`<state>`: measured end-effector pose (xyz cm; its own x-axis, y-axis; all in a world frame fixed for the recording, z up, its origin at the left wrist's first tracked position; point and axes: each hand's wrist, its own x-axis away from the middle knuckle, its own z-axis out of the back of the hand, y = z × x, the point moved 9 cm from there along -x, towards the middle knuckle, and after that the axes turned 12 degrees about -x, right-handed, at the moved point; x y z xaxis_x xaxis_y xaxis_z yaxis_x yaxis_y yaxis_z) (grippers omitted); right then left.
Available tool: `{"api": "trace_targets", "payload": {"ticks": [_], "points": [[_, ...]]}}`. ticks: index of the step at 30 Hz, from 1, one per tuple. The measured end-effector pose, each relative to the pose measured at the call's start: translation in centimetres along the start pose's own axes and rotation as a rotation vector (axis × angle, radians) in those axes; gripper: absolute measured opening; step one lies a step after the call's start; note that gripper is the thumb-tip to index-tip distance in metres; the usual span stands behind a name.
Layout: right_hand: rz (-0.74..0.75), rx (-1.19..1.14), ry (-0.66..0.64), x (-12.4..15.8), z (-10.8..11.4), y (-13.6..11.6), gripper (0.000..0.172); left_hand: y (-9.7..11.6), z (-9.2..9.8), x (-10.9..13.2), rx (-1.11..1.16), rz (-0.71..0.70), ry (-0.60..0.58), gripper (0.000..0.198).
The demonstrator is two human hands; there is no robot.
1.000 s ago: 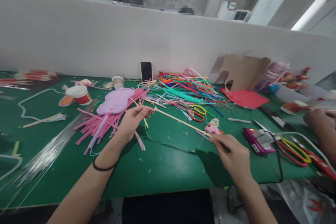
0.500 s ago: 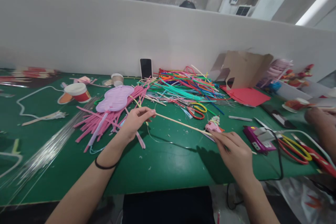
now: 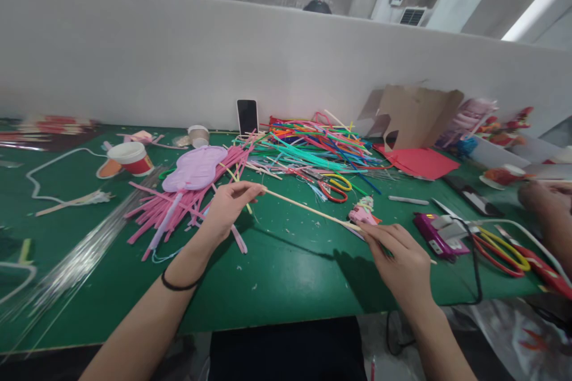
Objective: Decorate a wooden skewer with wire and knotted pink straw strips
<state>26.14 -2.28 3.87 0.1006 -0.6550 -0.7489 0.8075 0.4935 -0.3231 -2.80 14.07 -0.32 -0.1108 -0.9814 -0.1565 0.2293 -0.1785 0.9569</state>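
Note:
My left hand [image 3: 229,208] pinches the far end of a thin wooden stick [image 3: 308,209] just above the green table [image 3: 277,286]. My right hand [image 3: 397,259] is closed on the same stick's near end, whose tip pokes out past my knuckles. The stick slants across the table between both hands. A small pink figure [image 3: 364,212] lies just beyond my right fingers. A heap of pink strips [image 3: 187,205] with a pink cut-out shape [image 3: 195,168] on top lies by my left hand.
A pile of coloured strips [image 3: 313,146] and scissors [image 3: 334,186] sit behind the stick. A phone [image 3: 247,116] leans on the white wall. A purple glue gun [image 3: 440,237], red-yellow scissors [image 3: 500,250], red paper [image 3: 417,162], cardboard [image 3: 413,113] and another person's hand [image 3: 543,202] are at right. A paper cup [image 3: 129,158] stands at left.
The thin loop of clear wire that curved under the stick has straightened and drawn up. Both hands stay on the stick, which has slid slightly through my right hand.

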Motion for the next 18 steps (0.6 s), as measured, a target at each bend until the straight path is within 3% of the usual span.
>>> {"api": "trace_targets", "payload": {"ticks": [3, 10, 13, 18], "points": [[-0.034, -0.057, 0.017, 0.1, 0.0, 0.4, 0.019, -0.2, -0.3, 0.1, 0.075, 0.020, -0.031, 0.039], [-0.078, -0.105, -0.005, 0.3, -0.9, 1.2, 0.020, 0.3, -0.5, 0.4, 0.113, 0.019, -0.050, 0.030], [-0.087, -0.105, -0.035, 0.3, -1.2, 1.3, 0.019, 1.4, 0.4, 0.6, -0.129, -0.092, 0.052, 0.023], [-0.101, -0.081, -0.059, 0.4, -1.2, 1.1, 0.018, 4.4, 0.9, 1.6, -0.524, -0.402, 0.218, 0.015]]}}
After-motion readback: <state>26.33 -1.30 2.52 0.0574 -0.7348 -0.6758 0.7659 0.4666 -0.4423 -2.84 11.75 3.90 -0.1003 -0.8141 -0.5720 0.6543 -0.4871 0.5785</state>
